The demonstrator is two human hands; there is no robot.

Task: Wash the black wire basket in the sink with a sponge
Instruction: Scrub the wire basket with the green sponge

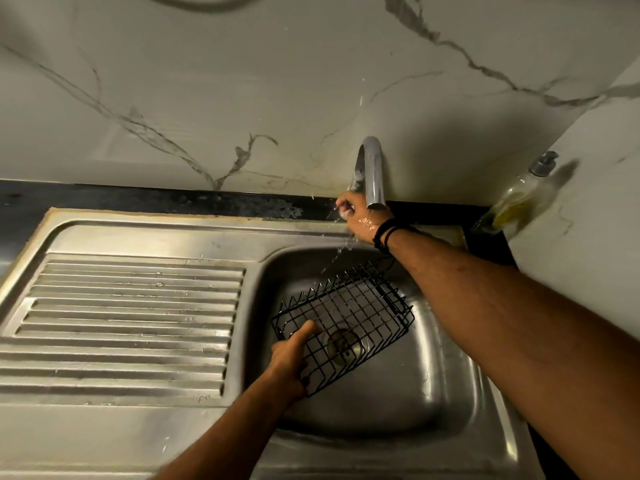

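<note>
The basket (346, 327), black wire with an open grid, sits tilted in the bowl of the sink (450, 403), right over the drain (344, 344). The left hand (291, 362) grips its near corner, thumb laid on top of the wires and the other fingers curled underneath. Further back, the right hand (363, 220) is closed around the tap handle at the base of the tap (372, 171), under the spout, with water running off the wrist and splashing down toward the basket.

The step in hand looks like working the water. Done well, it means a moderate flow, since a hard stream would scatter off thin wire, and the left hand turning the basket so the stream reaches the wire crossings. No sponge is in view, so it would have to be fetched.

The steel sink has a ribbed draining board (131, 327) on its left, wet in spots. Behind it runs a dark counter strip, then a white veined marble wall (242, 81) flecked with droplets. A soap bottle (519, 199) with a pump stands in the far right corner. The light is dim and yellowish.
</note>
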